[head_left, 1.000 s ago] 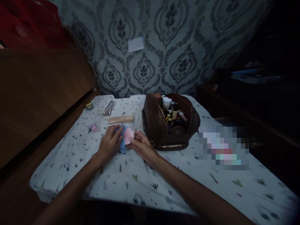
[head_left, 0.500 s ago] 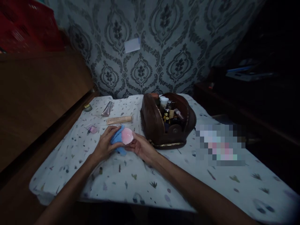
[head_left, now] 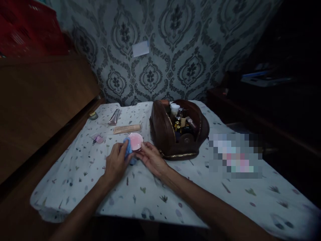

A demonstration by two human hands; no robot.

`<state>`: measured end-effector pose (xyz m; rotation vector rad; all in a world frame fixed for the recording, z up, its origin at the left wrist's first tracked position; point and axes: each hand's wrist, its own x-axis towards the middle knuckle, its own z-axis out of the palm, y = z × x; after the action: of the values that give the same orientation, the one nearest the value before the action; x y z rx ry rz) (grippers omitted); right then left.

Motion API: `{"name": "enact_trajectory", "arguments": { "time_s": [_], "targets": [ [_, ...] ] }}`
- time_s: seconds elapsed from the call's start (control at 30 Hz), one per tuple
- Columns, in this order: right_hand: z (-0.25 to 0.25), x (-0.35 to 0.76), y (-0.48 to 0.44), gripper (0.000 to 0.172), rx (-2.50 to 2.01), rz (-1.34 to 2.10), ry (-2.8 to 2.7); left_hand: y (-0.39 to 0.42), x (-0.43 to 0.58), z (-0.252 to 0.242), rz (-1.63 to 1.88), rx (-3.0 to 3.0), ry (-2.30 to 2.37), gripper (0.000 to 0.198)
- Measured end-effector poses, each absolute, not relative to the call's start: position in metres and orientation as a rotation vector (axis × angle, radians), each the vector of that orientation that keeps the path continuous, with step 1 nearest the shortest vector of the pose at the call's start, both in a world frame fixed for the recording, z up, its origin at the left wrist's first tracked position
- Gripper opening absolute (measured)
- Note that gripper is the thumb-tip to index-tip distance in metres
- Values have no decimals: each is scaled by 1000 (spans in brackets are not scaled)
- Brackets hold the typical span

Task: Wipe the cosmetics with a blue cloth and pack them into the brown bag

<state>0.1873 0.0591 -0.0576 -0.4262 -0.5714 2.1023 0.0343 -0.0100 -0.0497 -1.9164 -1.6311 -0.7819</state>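
Observation:
A round, shiny pink item like a compact or a jar lid (head_left: 136, 141) is held up above the bed-like surface, its pink face toward me. My right hand (head_left: 153, 160) grips its lower right edge between thumb and fingers. Bunched in my left hand (head_left: 115, 161) is a blue cloth (head_left: 128, 149), pressed against the item's left rim. Just beyond my hands lies a beige tube (head_left: 127, 129). A brown bag (head_left: 163, 140) stands open to the right, with several bottles and cosmetics inside.
A mauve tube (head_left: 114, 117), a small jar (head_left: 93, 115) and a small pink item (head_left: 99, 139) lie to the left on the patterned white sheet (head_left: 112, 204). Wooden furniture (head_left: 45, 90) borders the left side. Patterned wallpaper (head_left: 150, 78) rises behind. A blurred-out patch covers something at right.
My left hand has shifted the blue cloth down along the left rim, so more of the pink face shows. The pink item is slightly higher and turned more toward me.

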Motion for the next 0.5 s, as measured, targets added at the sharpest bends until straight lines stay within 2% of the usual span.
{"name": "enact_trajectory", "arguments": {
  "time_s": [0.13,0.23,0.3,0.5],
  "targets": [
    [-58,187,59,49,-450,2082,-621,-16,46,-53,-663,-1971,-1390,39],
    [-58,186,58,49,-452,2071,-663,-14,45,-51,-705,-2029,-1402,36],
    [-57,186,57,49,-444,2080,-672,-10,37,-44,-831,-1999,-1547,35],
    [-57,187,55,45,-393,2022,-908,6,11,-21,-1370,-2045,-2068,46]
  ]
}}
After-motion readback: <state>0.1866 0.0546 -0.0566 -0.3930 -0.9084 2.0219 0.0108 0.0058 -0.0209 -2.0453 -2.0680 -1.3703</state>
